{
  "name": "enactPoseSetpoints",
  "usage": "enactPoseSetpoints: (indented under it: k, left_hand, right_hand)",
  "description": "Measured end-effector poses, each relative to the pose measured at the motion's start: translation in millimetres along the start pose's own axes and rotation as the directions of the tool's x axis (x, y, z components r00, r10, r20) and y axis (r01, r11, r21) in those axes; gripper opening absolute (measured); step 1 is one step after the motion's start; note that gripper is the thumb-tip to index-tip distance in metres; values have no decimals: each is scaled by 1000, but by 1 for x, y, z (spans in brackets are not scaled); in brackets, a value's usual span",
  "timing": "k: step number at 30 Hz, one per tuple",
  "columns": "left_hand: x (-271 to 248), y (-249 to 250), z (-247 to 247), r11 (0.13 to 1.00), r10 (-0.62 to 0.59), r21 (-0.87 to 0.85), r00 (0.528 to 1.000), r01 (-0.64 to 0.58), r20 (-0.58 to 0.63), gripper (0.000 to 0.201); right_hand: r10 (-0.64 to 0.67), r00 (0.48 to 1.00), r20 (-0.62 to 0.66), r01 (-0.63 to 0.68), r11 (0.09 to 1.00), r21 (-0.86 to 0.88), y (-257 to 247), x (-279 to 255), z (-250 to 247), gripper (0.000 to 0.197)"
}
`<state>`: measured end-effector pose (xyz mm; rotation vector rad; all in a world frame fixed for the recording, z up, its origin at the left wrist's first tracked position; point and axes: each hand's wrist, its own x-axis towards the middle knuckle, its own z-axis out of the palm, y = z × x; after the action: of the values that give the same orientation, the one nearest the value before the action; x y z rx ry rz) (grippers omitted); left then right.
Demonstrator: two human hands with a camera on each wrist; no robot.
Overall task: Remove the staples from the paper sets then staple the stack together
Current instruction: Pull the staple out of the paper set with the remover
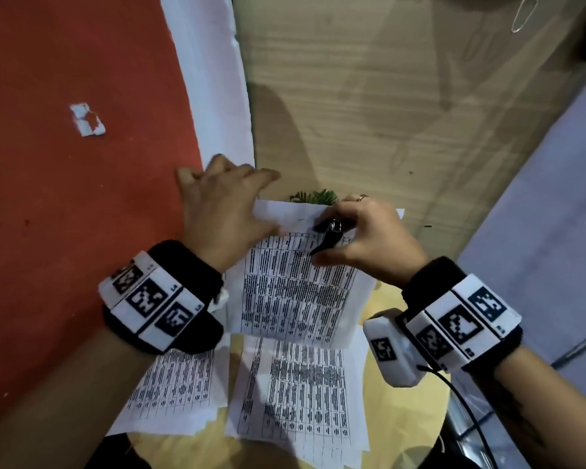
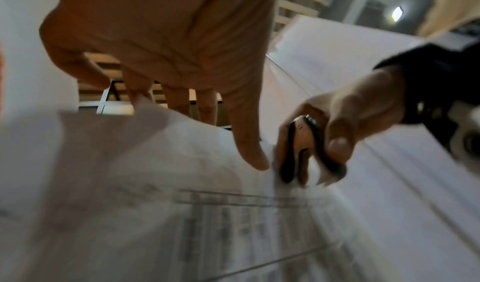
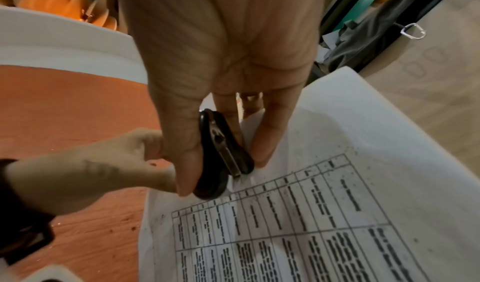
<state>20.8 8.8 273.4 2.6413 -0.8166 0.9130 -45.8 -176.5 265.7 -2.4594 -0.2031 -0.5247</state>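
Note:
A printed paper set [image 1: 295, 289] with dense tables is held up over the round table. My left hand [image 1: 247, 211] holds its top left corner, thumb [image 2: 249, 142] on the front and fingers behind the sheet. My right hand [image 1: 352, 238] grips a black staple remover [image 1: 329, 236] against the set's top edge. In the left wrist view the staple remover [image 2: 301, 150] has its metal claws down on the paper beside my thumb. The right wrist view shows the staple remover [image 3: 221, 154] pinched between thumb and fingers above the printed table [image 3: 337, 204]. No staple can be made out.
Two more printed paper sets [image 1: 180, 390] [image 1: 298, 394] lie on the round wooden table [image 1: 386, 418] below my wrists. A red surface [image 1: 65, 198] with a white scrap [image 1: 87, 119] is at the left. A green plant [image 1: 315, 197] peeks over the held paper.

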Motion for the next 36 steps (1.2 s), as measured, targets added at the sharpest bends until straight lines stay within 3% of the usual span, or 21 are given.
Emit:
enactPoseSetpoints:
  k: [5,9,14,19,24,36]
  left_hand:
    - [9,12,2,968,45,-250,985,-2,166,48]
    - [12,5,8,843,120,-536,953,51,279,39]
    - [14,-2,11,735,141,-672,949,92,284,44]
    - [15,1,6,698,162,-703,927,135,339,55]
    - [15,2,2,681,153,-714,921,163,357,47]
    - [13,3,0,630,138,-751,924,196,357,42]
  right_hand:
    - [23,999,-26,-21,998,67,-9,-7,-5,41]
    - [10,999,-43,-5,994,109,-7,-11,-7,40]
    - [-144,955,-258,162,986,50,-7,-22,4,41]
    - [-340,871,-353,342,938,-61,-6,-24,14,40]
    - [-449,835,-317,416,894,-168,-8,-22,13,38]
    - [-514,796,-320,454,856,-246,-9,-19,12,32]
